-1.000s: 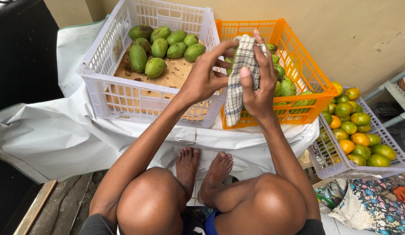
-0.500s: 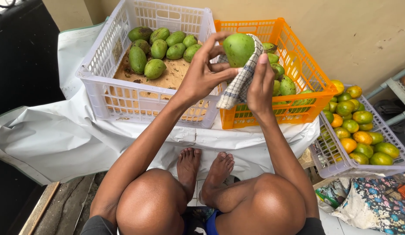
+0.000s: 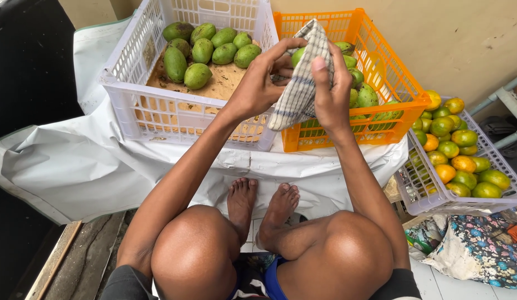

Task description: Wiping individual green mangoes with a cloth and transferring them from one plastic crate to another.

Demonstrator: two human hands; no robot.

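Observation:
My left hand grips a green mango, mostly hidden behind a checked cloth. My right hand presses that cloth over the mango, fingers spread on its front. Both hands hover above the gap between a white plastic crate and an orange plastic crate. The white crate holds several green mangoes on a brown liner. More green mangoes fill the orange crate.
A third pale crate at the right holds several green and orange citrus fruits. A white sheet lies under the crates. My knees and bare feet are below. Floral fabric lies at lower right; a dark object stands at left.
The cloth slid down off the mango half a second ago, baring its green top; now my right hand has drawn the cloth back up over it.

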